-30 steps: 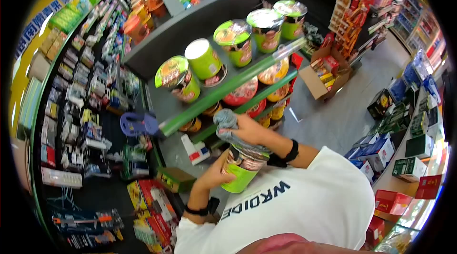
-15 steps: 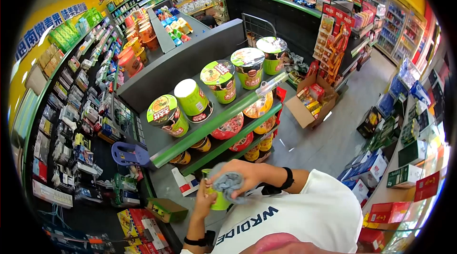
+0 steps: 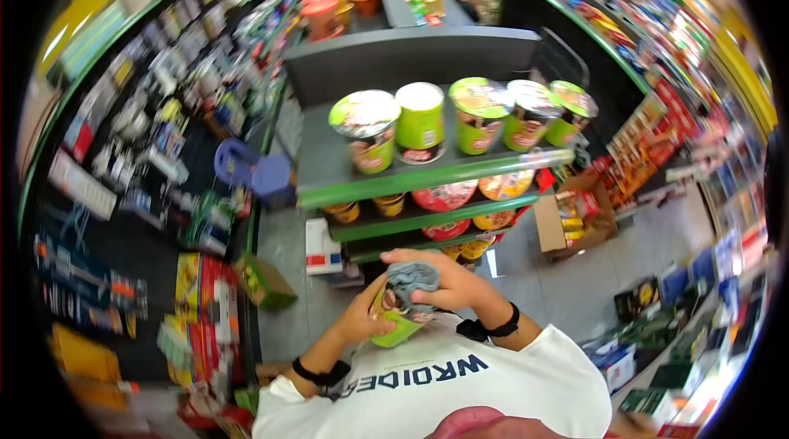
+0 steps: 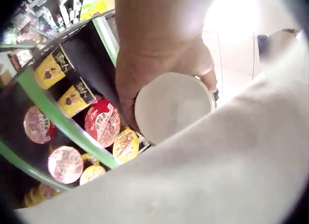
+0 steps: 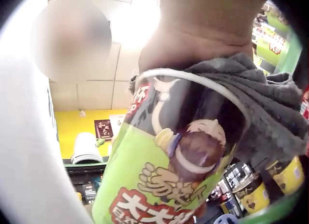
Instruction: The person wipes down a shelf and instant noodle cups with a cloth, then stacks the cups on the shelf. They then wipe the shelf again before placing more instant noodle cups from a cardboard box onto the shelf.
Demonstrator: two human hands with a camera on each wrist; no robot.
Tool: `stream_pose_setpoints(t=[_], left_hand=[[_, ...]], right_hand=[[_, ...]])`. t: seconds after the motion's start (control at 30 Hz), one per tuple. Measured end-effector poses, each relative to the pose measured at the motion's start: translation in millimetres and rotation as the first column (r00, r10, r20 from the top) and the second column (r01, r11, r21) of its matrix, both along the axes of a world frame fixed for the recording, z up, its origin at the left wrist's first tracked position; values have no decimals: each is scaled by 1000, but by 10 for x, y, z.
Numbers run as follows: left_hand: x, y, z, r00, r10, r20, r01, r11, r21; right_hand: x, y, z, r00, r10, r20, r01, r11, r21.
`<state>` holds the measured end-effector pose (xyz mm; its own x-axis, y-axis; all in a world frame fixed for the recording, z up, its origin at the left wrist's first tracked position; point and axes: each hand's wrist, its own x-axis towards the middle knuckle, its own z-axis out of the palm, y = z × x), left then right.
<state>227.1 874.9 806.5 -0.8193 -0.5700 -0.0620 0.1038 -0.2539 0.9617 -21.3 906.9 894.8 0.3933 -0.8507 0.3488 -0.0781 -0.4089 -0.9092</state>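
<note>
Close to the chest, the left hand (image 3: pixel 359 318) grips a green and black noodle cup (image 3: pixel 398 329). In the left wrist view that hand (image 4: pixel 161 65) curls round the cup, whose pale round end (image 4: pixel 174 108) faces the camera. The right hand (image 3: pixel 448 281) holds a grey cloth (image 3: pixel 412 276) against the cup's upper end. In the right wrist view the cloth (image 5: pixel 270 108) lies along the rim of the cup (image 5: pixel 164 151), below the right hand (image 5: pixel 193 53); most of its fingers are hidden there.
Several green cups stand on the top shelf (image 3: pixel 329 180) ahead, one upside down (image 3: pixel 420 122). Red and yellow bowls fill the lower shelves. A purple stool (image 3: pixel 255 169) is at left, an open carton (image 3: pixel 575 217) on the floor at right, and a green box (image 3: pixel 265 281) lower left.
The head view has swung round, so the shelf now lies more level. The cup and cloth, held in both hands, have shifted slightly; the cup's side shows more than half a second ago.
</note>
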Motion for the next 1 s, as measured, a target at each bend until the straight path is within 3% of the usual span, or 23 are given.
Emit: stream_pose_setpoints(t=[0.03, 0.07, 0.1, 0.17, 0.23, 0.3, 0.37, 0.4, 0.43, 0.5, 0.57, 0.63, 0.7, 0.83, 0.9, 1.0], left_hand=[[-27, 1, 42, 1000, 0, -28, -1, 999, -32], [-1, 29, 138, 1000, 14, 27, -14, 1000, 4], [-20, 26, 89, 998, 55, 22, -51, 989, -142], [36, 15, 109, 999, 36, 28, -38, 998, 56], [48, -29, 68, 994, 112, -6, -112, 993, -25], [51, -17, 173, 990, 129, -62, -123, 989, 84], [95, -16, 192, 983, 185, -22, -178, 969, 169], [95, -42, 270, 971, 239, -14, -236, 966, 102], [171, -122, 168, 959, 251, 128, -267, 954, 133], [161, -237, 28, 846, 526, 87, -532, 824, 193], [163, -443, 48, 757, 633, -162, -637, 770, 31], [209, -679, 230, 701, 671, -241, -705, 702, -96], [215, -920, 570, 662, 670, -336, -726, 684, -64], [100, -1640, 725, 592, 688, -418, -805, 493, -330], [-56, -1841, 969, 610, 618, -497, -790, 428, -439], [-161, -2107, 910, 523, 815, -248, -679, 223, -700]], right_hand=[[-23, -33, -28, 998, -2, -61, -5, 993, -116], [-26, -4, -16, 997, -11, -73, 3, 994, -108], [-26, 36, 27, 996, -30, -86, 21, 994, -104], [-9, 89, 99, 998, 25, -58, -30, 995, -98], [-4, 161, 178, 998, 61, -26, -62, 995, -76], [6, 184, 241, 988, 51, -145, -77, 980, -183], [-61, 244, 178, 995, 93, -44, -98, 985, -140], [-98, 287, 129, 973, 110, 205, -91, 991, -102], [-135, 333, 68, 891, 106, 441, -89, 994, -60], [-240, 409, -163, 655, 174, 736, -174, 982, -76], [-251, 541, -70, 700, -101, 707, 87, 995, 57], [-287, 625, -90, 701, -373, 608, 313, 927, 208], [-394, 658, -184, 723, -409, 558, 335, 913, 234], [-446, 714, -304, 779, -467, 419, 383, 883, 273], [-409, 715, -313, 766, -465, 443, 373, 884, 283], [-393, 714, -313, 757, -465, 458, 360, 883, 302]])
